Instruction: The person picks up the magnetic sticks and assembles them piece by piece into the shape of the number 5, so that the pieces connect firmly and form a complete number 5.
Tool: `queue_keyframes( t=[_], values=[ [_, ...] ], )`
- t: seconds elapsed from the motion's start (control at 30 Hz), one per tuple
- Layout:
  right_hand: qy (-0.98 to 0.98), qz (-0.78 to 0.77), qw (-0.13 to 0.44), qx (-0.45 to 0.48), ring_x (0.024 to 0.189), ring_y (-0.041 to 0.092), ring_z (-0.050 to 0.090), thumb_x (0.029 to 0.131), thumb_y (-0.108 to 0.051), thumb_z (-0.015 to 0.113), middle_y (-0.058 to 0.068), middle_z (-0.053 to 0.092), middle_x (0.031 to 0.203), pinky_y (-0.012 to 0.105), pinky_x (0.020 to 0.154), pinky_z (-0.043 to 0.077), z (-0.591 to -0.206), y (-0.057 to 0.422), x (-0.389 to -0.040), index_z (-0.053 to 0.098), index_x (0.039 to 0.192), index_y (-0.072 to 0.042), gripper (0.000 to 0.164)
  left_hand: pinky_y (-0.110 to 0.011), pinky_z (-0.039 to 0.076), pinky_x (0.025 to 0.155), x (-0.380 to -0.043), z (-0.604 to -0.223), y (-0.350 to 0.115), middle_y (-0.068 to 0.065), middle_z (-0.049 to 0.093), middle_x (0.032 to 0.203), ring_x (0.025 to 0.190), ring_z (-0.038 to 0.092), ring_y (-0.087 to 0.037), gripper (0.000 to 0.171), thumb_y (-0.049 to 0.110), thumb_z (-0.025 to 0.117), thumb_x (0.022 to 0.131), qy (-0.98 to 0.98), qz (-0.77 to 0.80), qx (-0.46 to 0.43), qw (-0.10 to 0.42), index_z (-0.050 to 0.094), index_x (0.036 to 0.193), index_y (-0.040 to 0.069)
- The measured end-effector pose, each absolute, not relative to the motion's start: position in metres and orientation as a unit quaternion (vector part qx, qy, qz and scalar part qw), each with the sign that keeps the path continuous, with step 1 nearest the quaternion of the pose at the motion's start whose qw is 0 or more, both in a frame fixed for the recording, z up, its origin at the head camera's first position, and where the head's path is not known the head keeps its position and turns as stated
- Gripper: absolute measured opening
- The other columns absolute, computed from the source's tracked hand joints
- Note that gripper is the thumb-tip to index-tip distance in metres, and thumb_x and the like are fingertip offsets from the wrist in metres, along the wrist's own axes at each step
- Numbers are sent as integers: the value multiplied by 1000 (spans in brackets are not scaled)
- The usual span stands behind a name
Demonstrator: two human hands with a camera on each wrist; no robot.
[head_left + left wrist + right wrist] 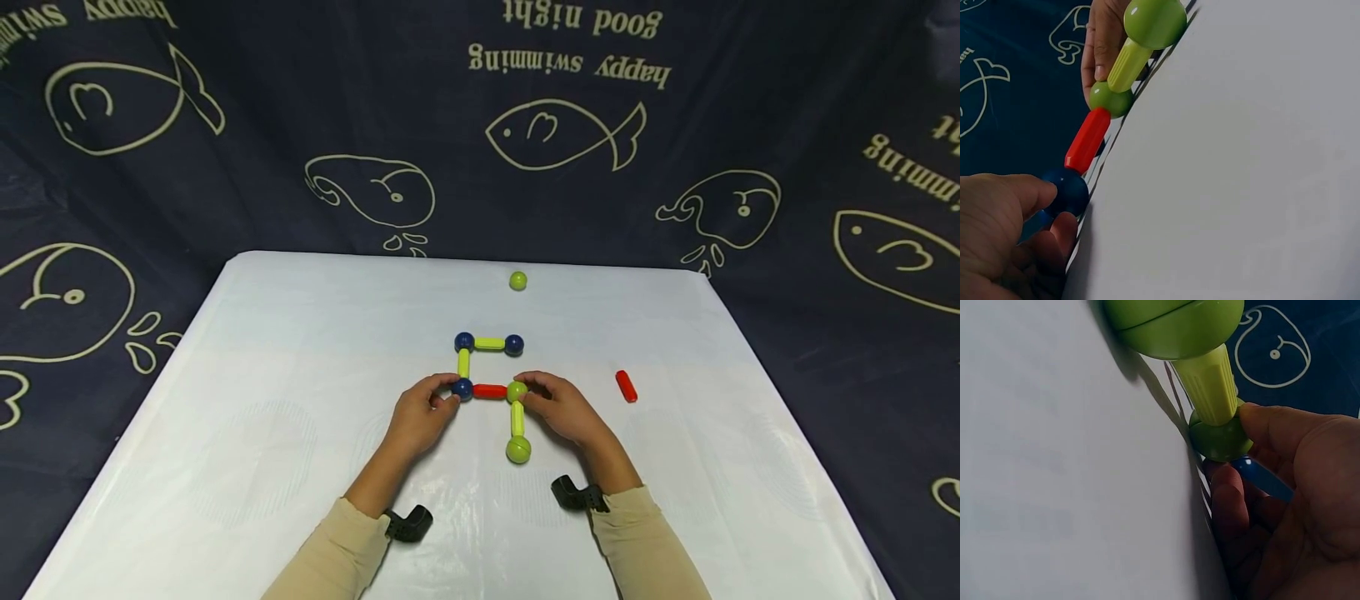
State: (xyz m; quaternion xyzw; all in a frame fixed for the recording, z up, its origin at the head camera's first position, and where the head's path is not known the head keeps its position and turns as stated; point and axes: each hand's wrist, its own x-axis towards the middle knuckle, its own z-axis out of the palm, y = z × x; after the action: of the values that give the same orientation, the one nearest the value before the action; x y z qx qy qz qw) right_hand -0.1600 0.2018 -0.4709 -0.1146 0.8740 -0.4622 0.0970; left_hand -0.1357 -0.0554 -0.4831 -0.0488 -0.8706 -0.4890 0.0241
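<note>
A flat figure of balls and rods lies on the white table. My left hand (420,414) pinches the lower-left blue ball (462,389) between thumb and fingers. A red rod (490,391) joins that ball to a green ball (517,392), which my right hand (564,408) holds by its side with thumb and fingers. Below it, a yellow-green rod (517,419) leads to a larger green ball (518,450). Above the left ball, another yellow-green rod (463,364) reaches a blue ball (464,342), and a level rod (490,343) runs on to a further blue ball (513,345).
A loose red rod (626,386) lies to the right of my right hand. One green ball (517,281) sits alone near the far edge of the white table (300,317). Behind the table hangs a dark cloth (450,83) with fish drawings.
</note>
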Motion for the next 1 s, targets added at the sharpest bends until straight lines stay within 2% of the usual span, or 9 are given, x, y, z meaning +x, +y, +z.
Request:
queue_keyframes(
  t=[0.23, 0.47, 0.63, 0.77, 1.0],
  values=[
    [874, -462, 97, -117, 102, 20, 56, 97, -16, 63, 3, 65, 115, 41, 92, 44, -471, 203, -159, 65, 129, -13, 32, -31, 42, 62, -135, -483, -56, 2, 61, 85, 68, 52, -13, 31, 17, 72, 91, -869, -493, -48, 24, 69, 122, 17],
    [873, -466, 92, -109, 92, 20, 61, 98, -17, 62, 10, 63, 117, 34, 73, 52, -457, 218, -156, 56, 136, -7, 39, -31, 42, 62, -134, -482, -54, 1, 60, 85, 69, 51, -14, 32, 18, 71, 92, -866, -496, -53, 17, 69, 123, 17],
    [903, -414, 13, -114, 86, 25, 63, 98, -14, 63, 14, 65, 111, 35, 64, 51, -439, 259, -150, 61, 129, -2, 32, -31, 41, 61, -134, -483, -54, 1, 60, 85, 68, 51, -14, 32, 18, 71, 92, -865, -498, -55, 18, 69, 123, 17],
    [933, -347, -46, -79, 87, 28, 62, 98, -12, 63, 16, 65, 107, 37, 67, 47, -432, 299, -149, 62, 124, 1, 29, -31, 42, 61, -134, -483, -55, 1, 61, 86, 69, 51, -14, 32, 18, 71, 92, -866, -497, -53, 20, 69, 124, 17],
    [958, -282, 14, -47, 94, 35, 62, 96, -11, 62, 21, 63, 106, 46, 75, 49, -432, 331, -153, 58, 123, 7, 32, -32, 42, 63, -134, -483, -56, 1, 61, 87, 70, 51, -14, 32, 19, 71, 91, -868, -494, -52, 21, 69, 124, 17]
  ],
)
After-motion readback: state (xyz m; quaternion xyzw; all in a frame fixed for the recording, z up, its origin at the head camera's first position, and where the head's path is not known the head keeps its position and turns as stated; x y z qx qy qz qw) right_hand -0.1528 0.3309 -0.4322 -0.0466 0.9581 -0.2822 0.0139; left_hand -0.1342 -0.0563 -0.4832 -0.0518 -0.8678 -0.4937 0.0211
